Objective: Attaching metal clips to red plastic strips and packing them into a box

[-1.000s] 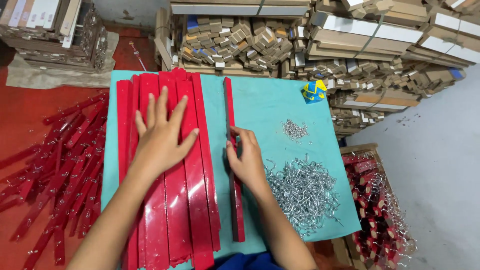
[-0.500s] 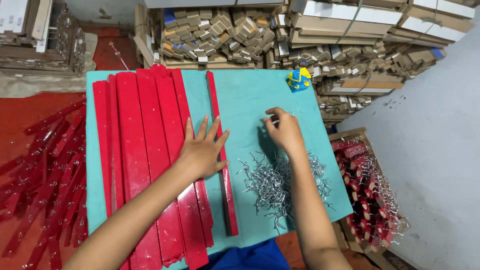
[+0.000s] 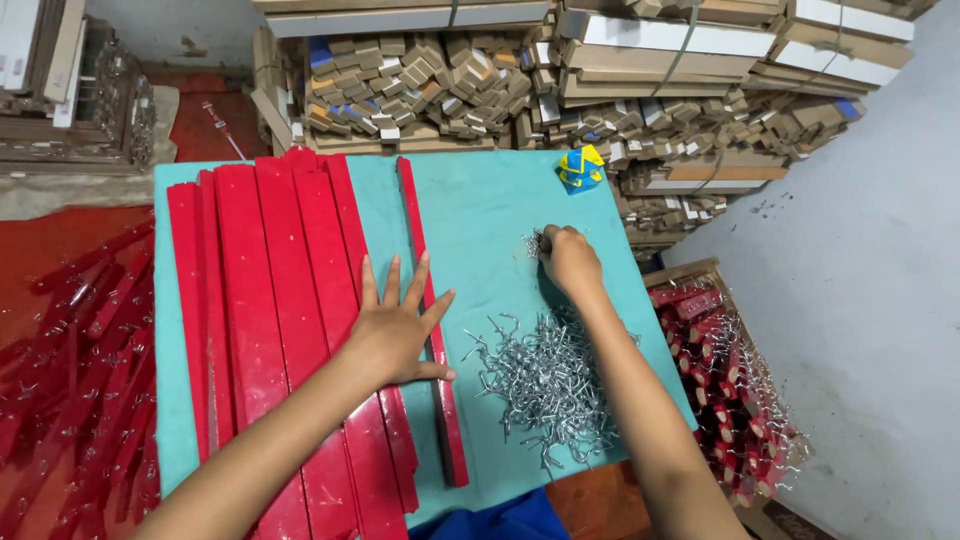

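Over on the far left, loose red strips (image 3: 70, 350) lie scattered across the red floor beside the table. The table is covered in a teal cloth (image 3: 490, 230), and its left half carries a row of long red wooden slats (image 3: 270, 290) laid side by side, running away from the person. One narrower single red slat (image 3: 428, 310) lies a little apart from the rest, on the right edge of that group.

The left hand (image 3: 395, 330) rests flat, palm down, fingers spread wide apart, across the rightmost slats of the row, with the thumb and last fingers reaching onto the single slat; it grips nothing.

Next comes a big tangled heap of silver metal hooks (image 3: 545, 375) on the cloth near the front edge. Beyond it, further up the table, the right hand (image 3: 570, 258) sits knuckles up with its fingers curled together over a small cluster of hooks (image 3: 533, 243); whether they actually pinch one I cannot tell, as the fingertips are hidden beneath the hand.

A small blue and yellow object (image 3: 580, 167) stands near the far edge of the cloth. To the right of the table, a wooden crate (image 3: 700, 272) holds red pieces with hooks fitted (image 3: 735, 390). Stacks of cardboard-wrapped bundles (image 3: 430, 90) line the back
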